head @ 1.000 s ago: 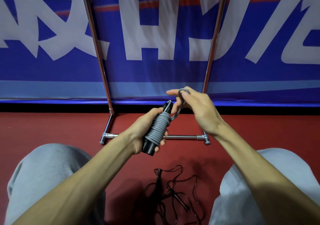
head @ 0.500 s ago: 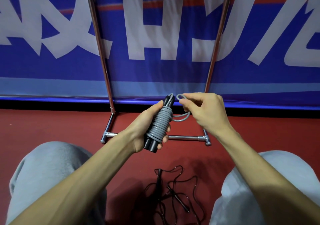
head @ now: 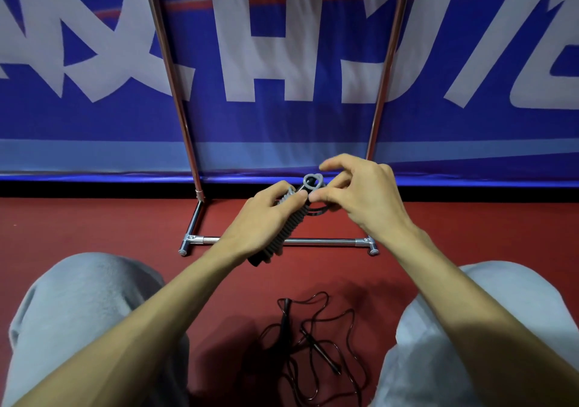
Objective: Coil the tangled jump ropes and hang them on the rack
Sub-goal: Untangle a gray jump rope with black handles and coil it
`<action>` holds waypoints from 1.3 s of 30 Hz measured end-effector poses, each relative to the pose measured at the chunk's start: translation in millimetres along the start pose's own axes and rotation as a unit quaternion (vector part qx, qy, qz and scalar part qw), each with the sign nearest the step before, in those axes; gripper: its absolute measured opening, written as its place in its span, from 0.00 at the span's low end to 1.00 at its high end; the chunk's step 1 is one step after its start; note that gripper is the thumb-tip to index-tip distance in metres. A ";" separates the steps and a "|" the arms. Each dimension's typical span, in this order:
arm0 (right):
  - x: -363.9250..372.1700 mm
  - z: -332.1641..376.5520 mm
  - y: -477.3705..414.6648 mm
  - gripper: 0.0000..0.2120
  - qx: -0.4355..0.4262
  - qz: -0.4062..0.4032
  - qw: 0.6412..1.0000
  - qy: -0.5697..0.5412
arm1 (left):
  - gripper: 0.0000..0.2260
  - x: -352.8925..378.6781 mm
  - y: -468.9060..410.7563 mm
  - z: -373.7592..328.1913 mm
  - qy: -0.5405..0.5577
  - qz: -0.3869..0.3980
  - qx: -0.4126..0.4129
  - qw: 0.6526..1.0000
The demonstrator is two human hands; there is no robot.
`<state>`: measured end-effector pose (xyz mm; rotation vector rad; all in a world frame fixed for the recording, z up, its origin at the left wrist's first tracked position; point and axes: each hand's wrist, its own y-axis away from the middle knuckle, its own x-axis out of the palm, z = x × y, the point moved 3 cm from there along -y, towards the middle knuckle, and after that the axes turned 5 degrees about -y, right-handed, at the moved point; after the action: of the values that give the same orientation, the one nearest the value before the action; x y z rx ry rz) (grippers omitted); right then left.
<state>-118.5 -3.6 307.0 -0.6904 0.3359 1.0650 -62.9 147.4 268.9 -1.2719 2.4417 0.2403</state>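
Seen from above, a left hand (head: 266, 218) grips a gray jump rope (head: 293, 228) coiled tightly around its black handles. The right hand (head: 360, 196) pinches the rope's end loop. A tangled black jump rope (head: 313, 350) lies on the red floor (head: 94, 225), near a chrome rack (head: 329, 241). Behind is a blue banner (head: 282, 124) with cropped white lettering, including an "H".

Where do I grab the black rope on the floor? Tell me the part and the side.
Pinch the black rope by its slanted handle, coming from above. It lies flat on the floor, rigid and clear of most loops, so it is probably easier to take than the tangled cord.
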 end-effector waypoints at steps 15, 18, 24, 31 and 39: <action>5.6 -13.6 -6.5 0.06 -0.002 0.040 0.993 0.111 | 0.16 7.1 -8.5 24.0 -0.320 0.025 0.011 0.947; 3.2 -18.9 -5.8 0.07 0.015 0.079 0.992 0.092 | 0.15 5.2 -8.9 21.8 -0.319 0.023 0.020 0.947; 11.8 -22.5 -2.2 0.06 -0.002 0.137 0.979 0.149 | 0.16 4.3 -9.2 23.4 -0.341 0.039 0.032 0.939; 13.5 -6.3 3.8 0.02 -0.071 0.096 0.978 0.170 | 0.15 2.3 -7.6 25.8 -0.287 0.070 0.030 0.955; 15.1 3.2 -0.4 0.06 -0.030 0.031 0.998 -0.049 | 0.15 11.2 -20.3 43.4 -0.148 0.144 0.041 0.978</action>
<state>-111.3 8.7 300.9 -0.6822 0.2425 1.1681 -41.3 141.0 225.1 -0.7812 2.3380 0.3745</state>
